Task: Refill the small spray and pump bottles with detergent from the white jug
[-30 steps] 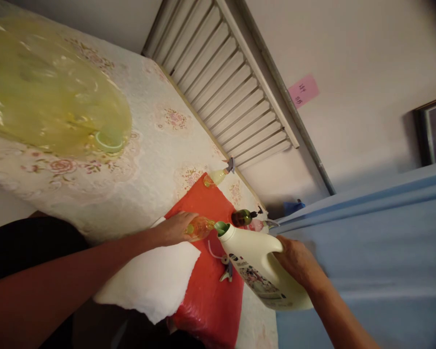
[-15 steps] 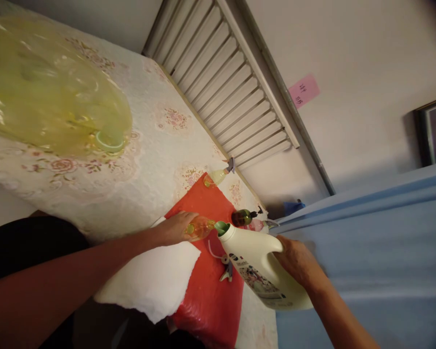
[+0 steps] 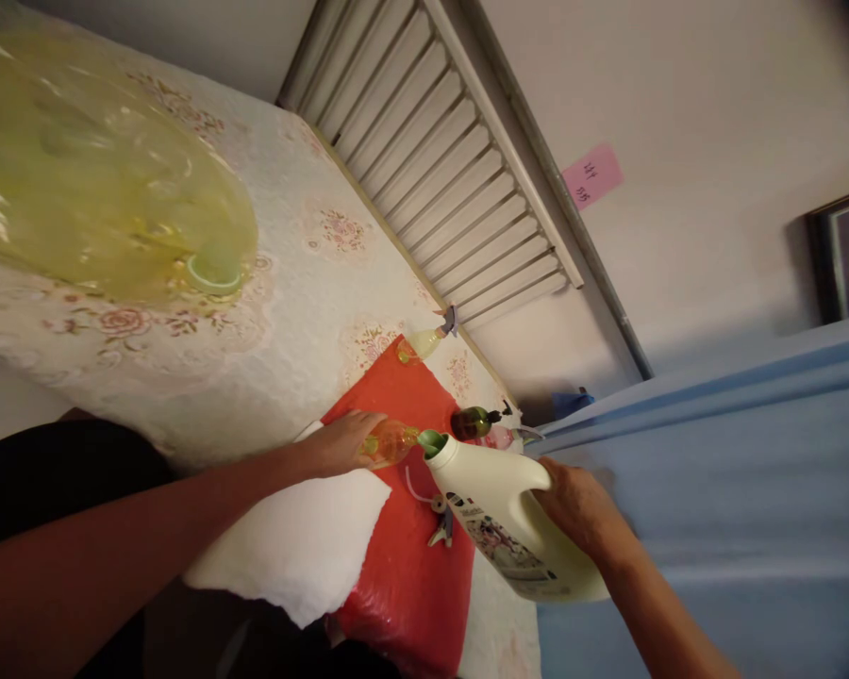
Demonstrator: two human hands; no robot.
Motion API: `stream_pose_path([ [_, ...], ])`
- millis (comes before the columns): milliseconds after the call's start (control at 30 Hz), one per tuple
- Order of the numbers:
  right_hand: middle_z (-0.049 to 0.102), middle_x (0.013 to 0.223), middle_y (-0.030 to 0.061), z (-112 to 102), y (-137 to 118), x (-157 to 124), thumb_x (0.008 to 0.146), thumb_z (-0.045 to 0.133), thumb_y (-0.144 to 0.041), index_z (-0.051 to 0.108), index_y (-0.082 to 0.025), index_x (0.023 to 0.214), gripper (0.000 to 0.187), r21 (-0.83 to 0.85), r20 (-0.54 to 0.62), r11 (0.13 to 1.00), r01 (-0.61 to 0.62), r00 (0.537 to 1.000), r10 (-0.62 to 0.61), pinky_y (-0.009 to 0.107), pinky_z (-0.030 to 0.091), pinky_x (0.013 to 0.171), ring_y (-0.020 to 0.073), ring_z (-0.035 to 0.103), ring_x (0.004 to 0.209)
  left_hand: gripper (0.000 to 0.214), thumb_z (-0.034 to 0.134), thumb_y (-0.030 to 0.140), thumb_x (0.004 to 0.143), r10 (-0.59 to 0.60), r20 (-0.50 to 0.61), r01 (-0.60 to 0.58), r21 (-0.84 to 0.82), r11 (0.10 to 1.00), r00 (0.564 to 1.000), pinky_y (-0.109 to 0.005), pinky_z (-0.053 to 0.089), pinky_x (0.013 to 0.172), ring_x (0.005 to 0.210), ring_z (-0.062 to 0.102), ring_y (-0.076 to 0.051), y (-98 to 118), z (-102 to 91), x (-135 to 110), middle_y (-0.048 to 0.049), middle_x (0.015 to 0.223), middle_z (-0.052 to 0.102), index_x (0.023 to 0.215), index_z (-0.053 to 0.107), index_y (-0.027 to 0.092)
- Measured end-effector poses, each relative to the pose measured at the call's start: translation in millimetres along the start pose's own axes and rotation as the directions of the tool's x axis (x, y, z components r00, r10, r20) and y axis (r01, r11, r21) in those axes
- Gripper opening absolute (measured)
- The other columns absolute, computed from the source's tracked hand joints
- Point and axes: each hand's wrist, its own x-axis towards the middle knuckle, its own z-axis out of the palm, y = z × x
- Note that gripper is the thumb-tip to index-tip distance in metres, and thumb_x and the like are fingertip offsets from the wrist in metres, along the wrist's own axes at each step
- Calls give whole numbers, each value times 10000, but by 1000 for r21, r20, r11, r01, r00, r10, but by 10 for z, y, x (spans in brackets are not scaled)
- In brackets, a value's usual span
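My left hand (image 3: 345,443) is closed around the lower part of a clear bottle (image 3: 394,441) with yellowish liquid in its bottom, standing on a red cloth or plastic sheet (image 3: 414,575). By its handle, my right hand (image 3: 573,505) grips a large cream-coloured detergent jug (image 3: 495,481), tilted so that its green spout (image 3: 433,443) is at the bottle's neck. Whether liquid is flowing I cannot tell. Below the spout lies a detached spray trigger (image 3: 441,523) with its tube. A white cloth or paper sheet (image 3: 290,547) lies under my left forearm.
Behind the red sheet are a spray bottle (image 3: 421,345) with pale liquid and a dark green pump bottle (image 3: 471,423). A large yellow plastic bag (image 3: 99,179) lies on the floral tablecloth (image 3: 290,236). A radiator (image 3: 439,160) lines the wall; a blue curtain (image 3: 714,490) hangs at right.
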Motion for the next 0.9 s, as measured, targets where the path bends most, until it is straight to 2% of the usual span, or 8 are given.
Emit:
stream_pose_path([
  [200, 741, 853, 85, -8, -12, 0, 857, 488, -163, 655, -188, 895, 173, 1, 2, 1000, -27, 1000, 27, 239, 374, 645, 190, 666, 748, 595, 689, 290, 776, 12, 15, -12, 27, 1000, 1000, -358, 447, 996, 1169, 554, -278, 45, -41, -11, -65, 1272, 623, 1336, 501, 219],
  [533, 732, 831, 79, -4, -14, 11, 843, 489, -154, 640, -193, 868, 158, -5, -3, 1000, -29, 1000, 29, 246, 374, 638, 192, 659, 735, 627, 687, 303, 777, 3, 14, -3, -12, 1000, 1000, -379, 441, 1001, 1173, 530, -291, 43, -29, -15, -84, 1293, 611, 1356, 485, 177],
  [900, 738, 851, 86, 10, 12, 12, 859, 499, -170, 656, -187, 905, 165, -5, -4, 1000, -17, 1000, 17, 241, 357, 638, 194, 667, 757, 625, 677, 299, 762, -2, 10, 2, -3, 1000, 1000, -370, 437, 1004, 1179, 536, -296, 25, -15, -3, -86, 1298, 610, 1350, 492, 199],
])
